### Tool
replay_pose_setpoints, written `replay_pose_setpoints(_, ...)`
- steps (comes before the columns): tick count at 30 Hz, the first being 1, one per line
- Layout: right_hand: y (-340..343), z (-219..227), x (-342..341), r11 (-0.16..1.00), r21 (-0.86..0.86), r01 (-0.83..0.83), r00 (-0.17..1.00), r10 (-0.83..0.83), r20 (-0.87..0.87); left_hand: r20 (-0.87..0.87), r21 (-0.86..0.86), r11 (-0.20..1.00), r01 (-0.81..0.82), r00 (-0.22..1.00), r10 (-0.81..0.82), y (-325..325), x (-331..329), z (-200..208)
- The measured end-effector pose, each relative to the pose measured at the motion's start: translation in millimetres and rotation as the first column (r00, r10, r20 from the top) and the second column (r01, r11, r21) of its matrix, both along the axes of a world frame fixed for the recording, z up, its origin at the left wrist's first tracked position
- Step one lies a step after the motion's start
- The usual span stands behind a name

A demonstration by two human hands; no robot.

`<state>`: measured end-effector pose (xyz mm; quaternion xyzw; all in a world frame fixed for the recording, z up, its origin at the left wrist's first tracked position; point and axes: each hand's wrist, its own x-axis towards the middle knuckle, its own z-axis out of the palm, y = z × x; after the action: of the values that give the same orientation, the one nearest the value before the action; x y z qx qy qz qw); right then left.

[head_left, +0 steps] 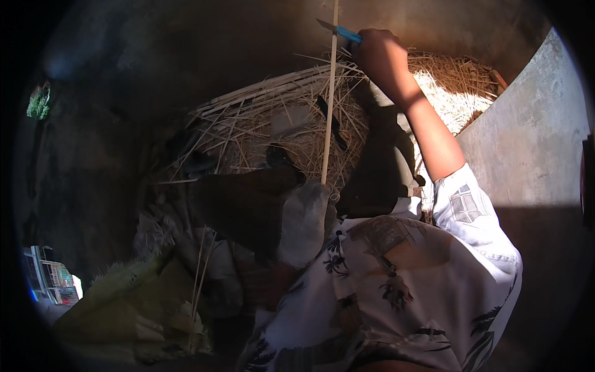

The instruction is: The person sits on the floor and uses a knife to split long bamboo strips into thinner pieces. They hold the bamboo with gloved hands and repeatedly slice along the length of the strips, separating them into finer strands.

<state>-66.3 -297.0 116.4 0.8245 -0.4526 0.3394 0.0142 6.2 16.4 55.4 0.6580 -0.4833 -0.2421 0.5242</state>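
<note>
My right hand (383, 61), reached out to the far side, is closed around the blue handle of a small knife (347, 33). The blade points left and crosses a long, thin, pale strip of wood or bamboo (331, 105). That strip stretches from the top edge down to a greyish pad or sheet (304, 223) on my lap. Deep shadow covers my left hand (266, 282), a dim brownish shape beside the pad; its fingers cannot be made out.
Loose shavings and thin strips (266, 118) cover the ground ahead, with a sunlit heap (458, 87) at far right. A grey wall (527, 118) rises on the right. A yellowish-green sack (136, 304) lies at lower left, with two thin strips (199, 279) beside it.
</note>
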Motion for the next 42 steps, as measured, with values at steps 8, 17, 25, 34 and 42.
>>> replay_pose_setpoints(8, 89, -35, -10, 0.899, 0.116, -0.423, 0.876, 0.438, -0.203, -0.406, 0.075, 0.991, -0.114, 0.904, 0.135, -4, 10, 8)
replay_pose_setpoints(17, 21, 1, -10, 0.978, -0.035, -0.204, 0.977, 0.201, -0.071, 0.259, -0.012, 0.999, 0.046, 0.965, -0.041, 8, 1, -12)
replay_pose_setpoints(25, -7, 40, -15, 0.957, -0.250, -0.149, 0.984, 0.168, 0.055, 0.196, 0.005, 0.995, 0.101, 0.976, -0.100, -1, -7, 28)
replay_pose_setpoints(34, 45, 0, -12, 0.964, 0.044, -0.264, 0.944, 0.267, -0.195, -0.114, 0.074, 0.992, -0.106, 0.987, 0.113, -11, -7, 38)
replay_pose_setpoints(42, -27, 19, -11, 0.878, 0.366, -0.309, 0.873, 0.108, 0.476, 0.523, -0.036, 0.989, 0.144, 0.846, -0.104, -6, -1, 21)
